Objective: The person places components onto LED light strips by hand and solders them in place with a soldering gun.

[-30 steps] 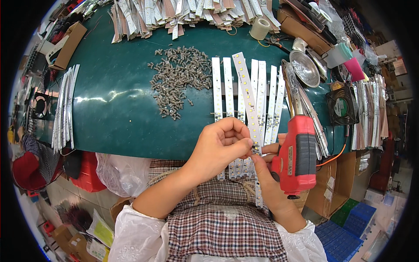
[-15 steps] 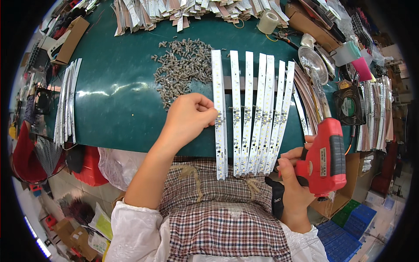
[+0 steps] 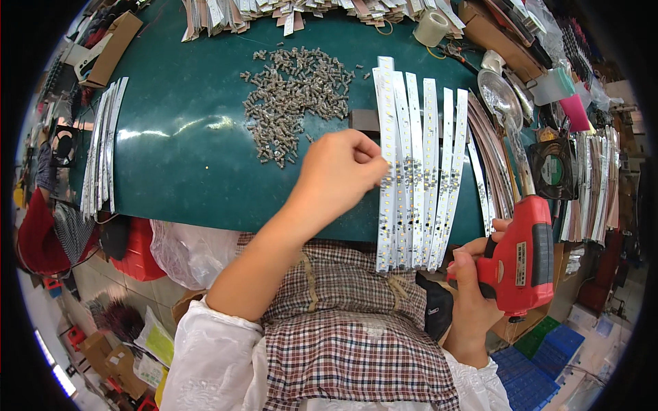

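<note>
Left hand (image 3: 339, 171), fingers curled, pinches the edge of white LED strips (image 3: 418, 171) lying side by side on the green tabletop (image 3: 185, 164); right hand (image 3: 476, 288) grips a red electric screwdriver (image 3: 524, 257); screw pile (image 3: 295, 99) nearby.

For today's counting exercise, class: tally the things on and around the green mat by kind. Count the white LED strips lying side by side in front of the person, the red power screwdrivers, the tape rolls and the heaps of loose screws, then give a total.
White LED strips: 6
Red power screwdriver, in the right hand: 1
Pale tape roll: 1
Heap of small grey metal screws: 1
Total: 9
</note>
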The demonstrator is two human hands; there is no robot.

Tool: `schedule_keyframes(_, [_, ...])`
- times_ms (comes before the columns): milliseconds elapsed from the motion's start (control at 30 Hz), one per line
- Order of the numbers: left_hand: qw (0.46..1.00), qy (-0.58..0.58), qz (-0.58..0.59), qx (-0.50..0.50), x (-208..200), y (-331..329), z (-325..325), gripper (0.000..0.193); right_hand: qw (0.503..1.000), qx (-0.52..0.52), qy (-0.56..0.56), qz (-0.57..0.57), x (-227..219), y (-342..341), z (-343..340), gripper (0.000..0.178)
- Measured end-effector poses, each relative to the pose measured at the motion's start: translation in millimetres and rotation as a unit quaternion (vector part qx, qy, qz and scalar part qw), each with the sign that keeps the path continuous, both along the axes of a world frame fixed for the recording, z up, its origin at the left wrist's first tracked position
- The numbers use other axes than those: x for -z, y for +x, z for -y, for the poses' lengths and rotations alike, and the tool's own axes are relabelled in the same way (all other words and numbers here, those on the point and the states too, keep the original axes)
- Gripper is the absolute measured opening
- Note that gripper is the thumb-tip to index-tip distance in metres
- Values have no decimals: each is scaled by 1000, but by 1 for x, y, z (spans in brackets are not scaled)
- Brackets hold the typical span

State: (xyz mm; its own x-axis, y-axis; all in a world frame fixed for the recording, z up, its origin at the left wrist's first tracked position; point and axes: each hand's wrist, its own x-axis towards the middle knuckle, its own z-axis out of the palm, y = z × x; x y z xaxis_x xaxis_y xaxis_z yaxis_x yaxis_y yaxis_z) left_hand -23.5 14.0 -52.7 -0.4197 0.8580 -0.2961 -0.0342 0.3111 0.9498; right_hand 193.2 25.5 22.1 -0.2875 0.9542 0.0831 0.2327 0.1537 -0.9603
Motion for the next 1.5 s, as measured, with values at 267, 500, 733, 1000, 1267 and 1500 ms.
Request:
schedule_keyframes(267, [996, -39, -77, -11, 7, -10, 13, 18, 998, -44, -38, 11, 3, 3, 4, 40])
schedule_keyframes(500, [949, 6, -315, -35, -10, -5, 19, 16, 990, -104, -93, 16, 26, 33, 16, 40])
schedule_keyframes(733, [962, 58, -265, -17, 6, -8, 21, 17, 971, -171, -132, 102, 42, 38, 27, 32])
schedule_keyframes(1000, [961, 64, -266, -28, 8, -8, 21, 18, 973, -173, -116, 103, 48, 21, 23, 11])
schedule_keyframes(1267, [960, 64, -272, -29, 10, -8, 21, 18, 978, -153, -111, 92, 52, 19, 25, 9])
schedule_keyframes(1500, [957, 70, -279, -34, 11, -6, 22, 18, 967, -152, -95, 180, 51, 24, 24, 20])
